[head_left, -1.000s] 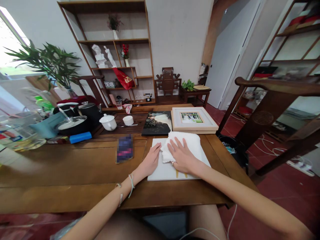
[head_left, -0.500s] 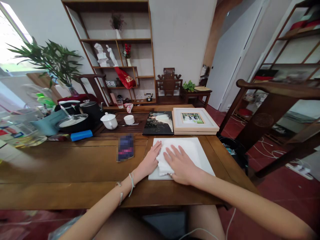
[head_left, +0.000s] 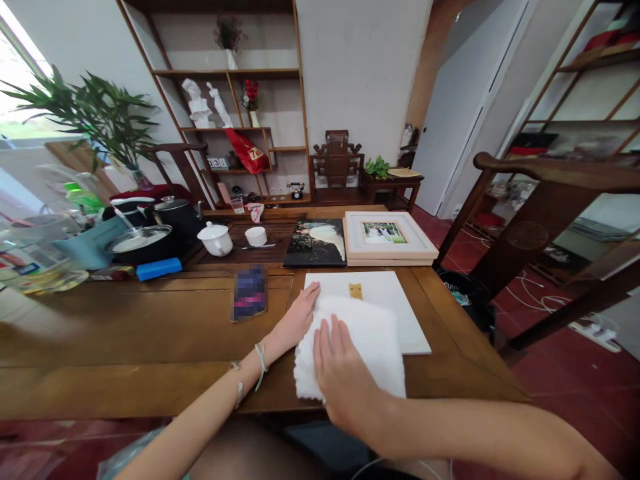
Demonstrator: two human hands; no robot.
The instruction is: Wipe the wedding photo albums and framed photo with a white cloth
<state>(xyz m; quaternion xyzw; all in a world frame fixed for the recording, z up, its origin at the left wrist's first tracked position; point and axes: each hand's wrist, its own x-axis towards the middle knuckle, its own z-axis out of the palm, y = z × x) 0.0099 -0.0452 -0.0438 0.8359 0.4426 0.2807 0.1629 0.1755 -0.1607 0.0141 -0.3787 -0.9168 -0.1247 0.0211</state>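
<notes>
A white cloth [head_left: 373,347] lies partly over a flat white board [head_left: 407,327] and hangs past the board's near edge onto the table. My right hand [head_left: 345,377] rests flat on top of the cloth, its fingers stretched forward. At the board's left edge my left hand [head_left: 299,315] lies with its fingers out straight, beside the cloth. A small gold metal hanger [head_left: 355,291] shows on the board just beyond the cloth. Part of the board is hidden under the cloth.
Behind the board lie a dark photo panel [head_left: 315,241] and a pale picture frame [head_left: 390,237]. A blurred-out dark item [head_left: 249,293] is to the left. Farther left are a white lidded cup [head_left: 215,239], a blue block [head_left: 159,269] and a kettle [head_left: 176,223]. A wooden chair [head_left: 530,233] stands right.
My right hand has slid the cloth toward me, over the board's near edge, uncovering the gold hanger. My left hand has stayed at the board's left edge.
</notes>
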